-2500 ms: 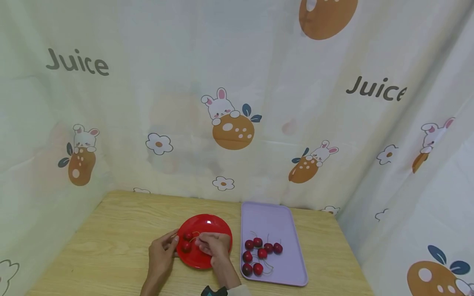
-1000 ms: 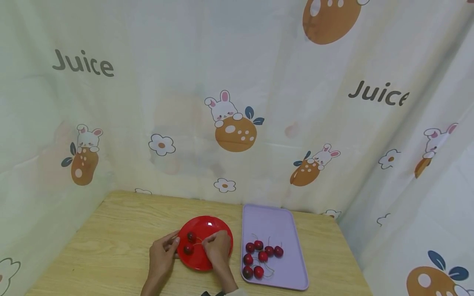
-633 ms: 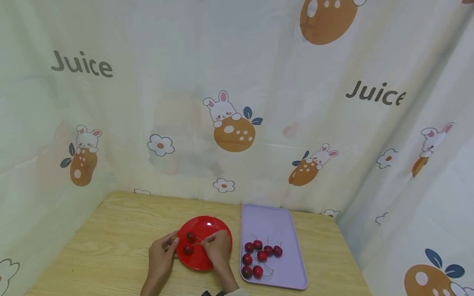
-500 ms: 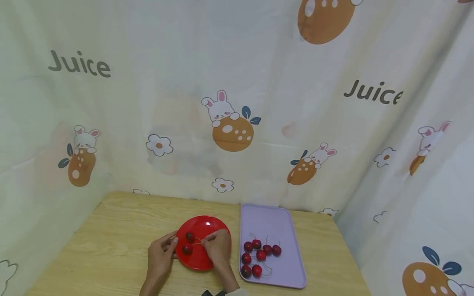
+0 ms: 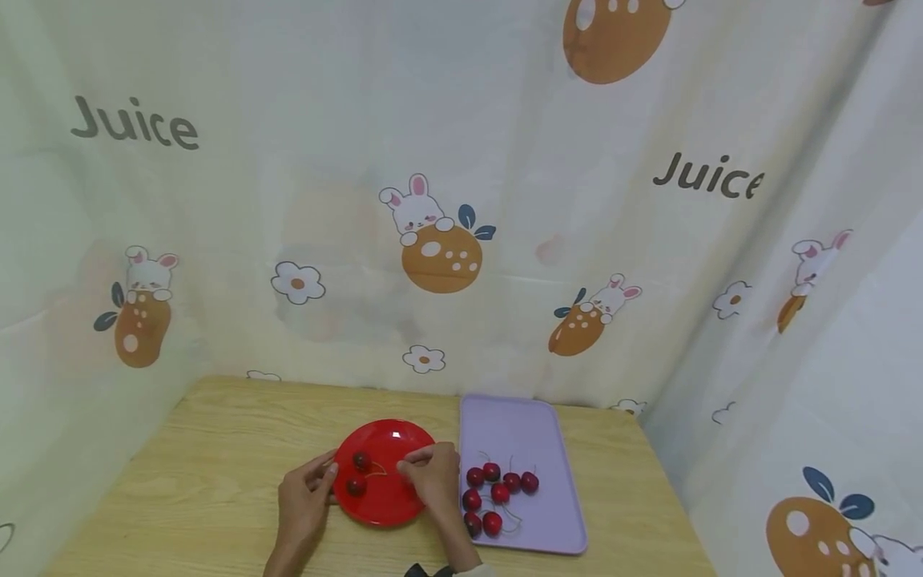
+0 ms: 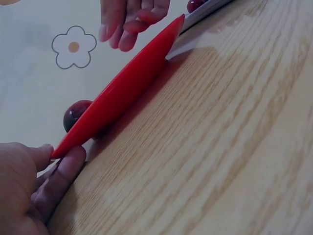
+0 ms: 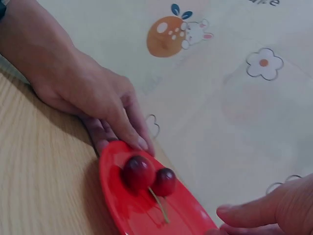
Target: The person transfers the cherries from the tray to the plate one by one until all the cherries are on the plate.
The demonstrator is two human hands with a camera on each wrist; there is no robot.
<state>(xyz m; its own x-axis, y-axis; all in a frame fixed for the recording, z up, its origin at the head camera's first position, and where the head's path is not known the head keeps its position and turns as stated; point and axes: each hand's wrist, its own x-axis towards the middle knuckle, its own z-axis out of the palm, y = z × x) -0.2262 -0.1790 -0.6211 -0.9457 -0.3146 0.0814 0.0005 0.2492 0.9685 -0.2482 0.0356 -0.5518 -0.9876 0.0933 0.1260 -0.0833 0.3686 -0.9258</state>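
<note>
Two dark red cherries [image 5: 356, 486] lie side by side on the left part of a glossy red plate [image 5: 385, 509], their stems pointing right. My left hand [image 5: 304, 501] pinches the plate's left rim, thumb on top and fingers underneath, as the left wrist view shows. Above the right part of the plate hovers my right hand [image 5: 436, 478]. Its fingers are loosely bent with nothing between them, a short way from the stem ends. In the right wrist view the cherry [image 7: 138, 172] in front partly overlaps the other cherry [image 7: 165, 182].
Right of the plate lies a lilac rectangular tray [image 5: 508, 421] bearing several cherries [image 5: 501, 492] with stems, grouped toward its near left. Both stand on a wooden table [image 5: 238, 449]. A printed curtain [image 5: 346, 200] hangs behind and at the sides.
My right hand has let go of the cherry stems and drawn back slightly to the right. Both cherries stay on the plate, and my left hand keeps its grip on the rim.
</note>
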